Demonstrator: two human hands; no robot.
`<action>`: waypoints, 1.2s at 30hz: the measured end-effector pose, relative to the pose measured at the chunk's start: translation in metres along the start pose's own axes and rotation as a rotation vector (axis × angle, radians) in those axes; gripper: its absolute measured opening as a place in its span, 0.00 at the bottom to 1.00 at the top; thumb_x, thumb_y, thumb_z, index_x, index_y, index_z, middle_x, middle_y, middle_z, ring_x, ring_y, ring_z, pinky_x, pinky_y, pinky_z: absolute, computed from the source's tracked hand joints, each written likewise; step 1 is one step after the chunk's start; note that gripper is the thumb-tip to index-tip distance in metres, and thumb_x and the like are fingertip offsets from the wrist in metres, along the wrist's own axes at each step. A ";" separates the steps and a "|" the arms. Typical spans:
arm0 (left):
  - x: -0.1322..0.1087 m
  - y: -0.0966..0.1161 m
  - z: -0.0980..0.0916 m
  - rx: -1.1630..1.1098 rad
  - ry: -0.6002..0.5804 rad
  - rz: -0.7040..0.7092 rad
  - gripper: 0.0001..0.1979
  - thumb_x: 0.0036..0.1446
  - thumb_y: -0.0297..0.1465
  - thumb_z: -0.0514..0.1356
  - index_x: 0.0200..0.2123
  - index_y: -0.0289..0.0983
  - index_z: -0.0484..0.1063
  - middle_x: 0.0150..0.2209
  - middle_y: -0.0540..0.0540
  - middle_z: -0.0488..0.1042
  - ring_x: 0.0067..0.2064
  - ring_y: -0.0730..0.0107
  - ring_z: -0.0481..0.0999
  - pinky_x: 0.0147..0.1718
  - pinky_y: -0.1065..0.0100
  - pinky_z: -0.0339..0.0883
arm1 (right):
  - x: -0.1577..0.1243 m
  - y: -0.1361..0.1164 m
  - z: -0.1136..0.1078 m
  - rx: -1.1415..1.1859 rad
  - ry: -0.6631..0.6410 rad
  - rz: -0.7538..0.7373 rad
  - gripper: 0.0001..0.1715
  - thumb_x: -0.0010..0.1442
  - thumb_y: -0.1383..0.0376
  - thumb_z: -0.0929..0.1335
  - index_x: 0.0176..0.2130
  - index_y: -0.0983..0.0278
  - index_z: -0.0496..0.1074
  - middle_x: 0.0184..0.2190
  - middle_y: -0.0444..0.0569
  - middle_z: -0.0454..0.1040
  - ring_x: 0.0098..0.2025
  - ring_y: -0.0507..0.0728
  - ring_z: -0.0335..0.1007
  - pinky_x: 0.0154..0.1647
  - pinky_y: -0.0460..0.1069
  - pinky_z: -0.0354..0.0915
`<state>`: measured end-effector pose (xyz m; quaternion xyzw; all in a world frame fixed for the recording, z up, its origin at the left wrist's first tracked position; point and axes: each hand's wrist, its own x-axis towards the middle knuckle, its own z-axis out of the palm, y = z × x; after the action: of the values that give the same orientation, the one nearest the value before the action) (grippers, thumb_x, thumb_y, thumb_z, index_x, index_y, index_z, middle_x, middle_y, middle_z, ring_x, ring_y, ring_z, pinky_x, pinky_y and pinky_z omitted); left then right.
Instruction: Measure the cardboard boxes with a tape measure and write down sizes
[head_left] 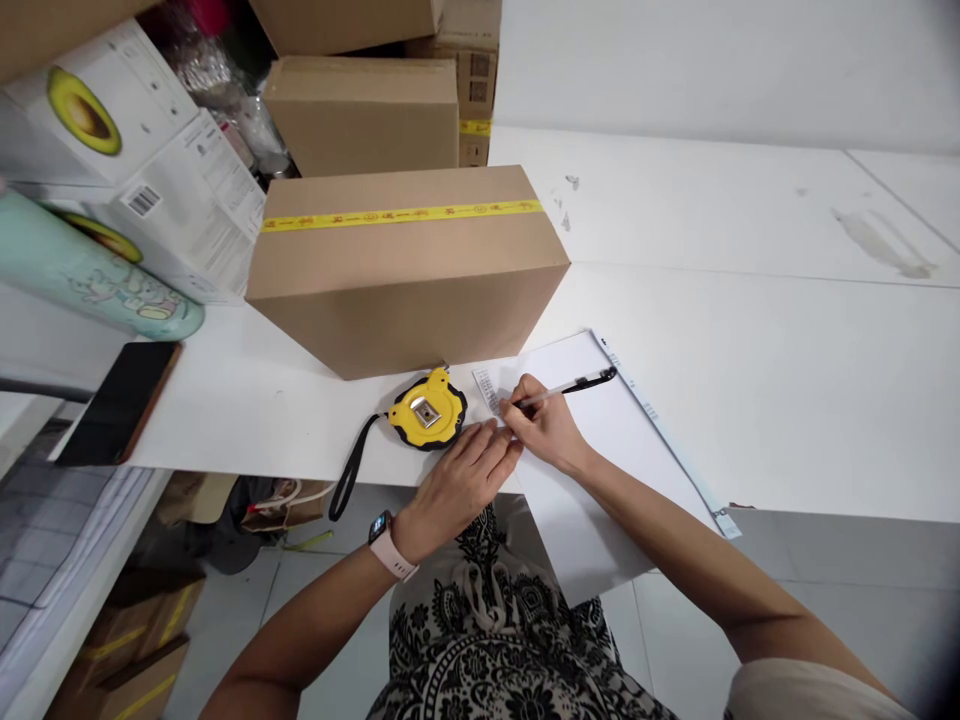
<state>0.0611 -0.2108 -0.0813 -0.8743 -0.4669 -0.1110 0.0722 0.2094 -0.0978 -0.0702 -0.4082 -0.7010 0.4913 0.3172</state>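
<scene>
My right hand [546, 422] is closed around a black-and-clear pen [574, 386], its tip down by a small slip with rows of dark marks [486, 388]. Under that hand lies a large white sheet [660, 460] with a pale blue strip along its right side, part of it hanging past the table's front edge. My left hand [469, 475] rests flat with fingers stretched out, its fingertips beside my right hand at the paper's left side. Just beyond its knuckles sits a yellow tape measure [429, 410] with a black wrist strap.
Behind the tape measure stands a taped cardboard box [405, 270]. A phone [120, 403], a mint green bottle [97, 270] and white boxes with avocado pictures [172, 215] are at the left. More cartons [367, 115] are stacked behind. The white table [787, 390] extends right.
</scene>
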 end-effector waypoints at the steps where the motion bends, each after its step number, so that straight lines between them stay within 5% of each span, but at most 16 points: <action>1: 0.000 0.000 0.000 0.000 0.002 0.000 0.25 0.65 0.25 0.54 0.64 0.27 0.62 0.62 0.35 0.68 0.64 0.48 0.66 0.62 0.52 0.64 | 0.000 0.000 0.000 0.006 0.005 0.002 0.14 0.58 0.62 0.68 0.27 0.59 0.58 0.16 0.36 0.58 0.18 0.48 0.54 0.20 0.46 0.51; 36: 0.000 0.000 -0.001 -0.014 -0.004 -0.007 0.24 0.65 0.25 0.55 0.64 0.28 0.62 0.63 0.35 0.67 0.64 0.49 0.65 0.63 0.52 0.63 | 0.001 0.002 -0.001 -0.027 0.036 0.007 0.13 0.57 0.64 0.68 0.26 0.60 0.59 0.17 0.36 0.58 0.19 0.48 0.53 0.21 0.46 0.51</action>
<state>0.0614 -0.2110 -0.0804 -0.8733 -0.4694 -0.1129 0.0646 0.2104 -0.0963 -0.0721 -0.4237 -0.7004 0.4755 0.3223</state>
